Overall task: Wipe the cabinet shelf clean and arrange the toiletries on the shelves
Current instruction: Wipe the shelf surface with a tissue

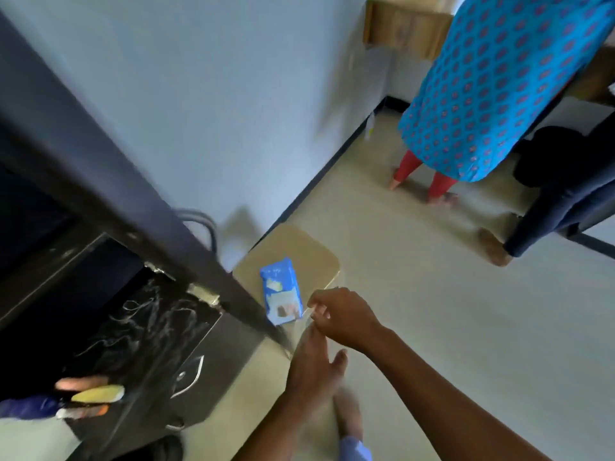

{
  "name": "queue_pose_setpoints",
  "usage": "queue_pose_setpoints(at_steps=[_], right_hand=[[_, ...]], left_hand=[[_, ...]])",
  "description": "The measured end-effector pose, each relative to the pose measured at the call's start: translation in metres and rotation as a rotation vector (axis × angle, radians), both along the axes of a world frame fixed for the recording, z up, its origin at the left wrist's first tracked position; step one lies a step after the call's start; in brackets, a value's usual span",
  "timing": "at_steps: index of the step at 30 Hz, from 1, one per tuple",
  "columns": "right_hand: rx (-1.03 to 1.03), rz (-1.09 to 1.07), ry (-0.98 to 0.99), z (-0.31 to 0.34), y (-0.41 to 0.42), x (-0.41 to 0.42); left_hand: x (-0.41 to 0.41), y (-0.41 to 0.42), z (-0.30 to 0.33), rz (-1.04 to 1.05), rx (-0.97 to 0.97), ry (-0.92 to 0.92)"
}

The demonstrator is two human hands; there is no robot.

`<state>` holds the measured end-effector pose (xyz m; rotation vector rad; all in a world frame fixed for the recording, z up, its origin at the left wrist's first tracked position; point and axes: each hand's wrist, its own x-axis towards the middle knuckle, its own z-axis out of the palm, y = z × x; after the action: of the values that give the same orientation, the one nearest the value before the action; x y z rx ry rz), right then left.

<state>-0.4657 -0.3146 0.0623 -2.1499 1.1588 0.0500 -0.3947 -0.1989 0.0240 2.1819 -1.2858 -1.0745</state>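
A blue pack of wipes (282, 296) lies on the tan seat of a chair (299, 247) beside the dark cabinet (159, 354). My right hand (344, 319) hovers just right of the pack with its fingers curled, and seems to pinch a thin pale sheet that is too blurred to name. My left hand (312, 364) is below it, fingers straight and reaching up to the right hand's fingertips. Low in the cabinet lie several toiletries: a yellow tube (98, 393), an orange-tipped item (83, 411) and a blue one (31, 406). The cabinet's scratched door (186, 371) stands open.
One person in a blue patterned dress (492, 88) stands at the back right, and another in dark trousers (562, 207) is at the right edge. A spray bottle (369, 124) stands by the wall. My bare foot (347, 414) is on the pale floor.
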Motion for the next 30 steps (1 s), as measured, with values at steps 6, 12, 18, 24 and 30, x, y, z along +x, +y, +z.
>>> queue_pose_setpoints(at_steps=[6, 12, 18, 24, 30], right_hand=[[0.057, 0.069, 0.001, -0.066, -0.06, 0.025], [0.118, 0.153, -0.044, -0.126, -0.096, 0.055], [0.085, 0.168, -0.096, -0.179, -0.112, 0.098], [0.05, 0.241, -0.101, -0.214, -0.118, 0.134], [-0.116, 0.416, -0.046, -0.241, -0.127, 0.157]], left_hand=[[0.013, -0.059, -0.075, 0.177, 0.045, -0.163], [0.029, -0.087, -0.127, 0.277, 0.183, -0.177], [0.041, -0.096, -0.161, 0.297, 0.286, -0.257], [0.047, -0.104, -0.175, 0.292, 0.338, -0.301], [0.053, -0.111, -0.188, 0.363, 0.302, -0.276]])
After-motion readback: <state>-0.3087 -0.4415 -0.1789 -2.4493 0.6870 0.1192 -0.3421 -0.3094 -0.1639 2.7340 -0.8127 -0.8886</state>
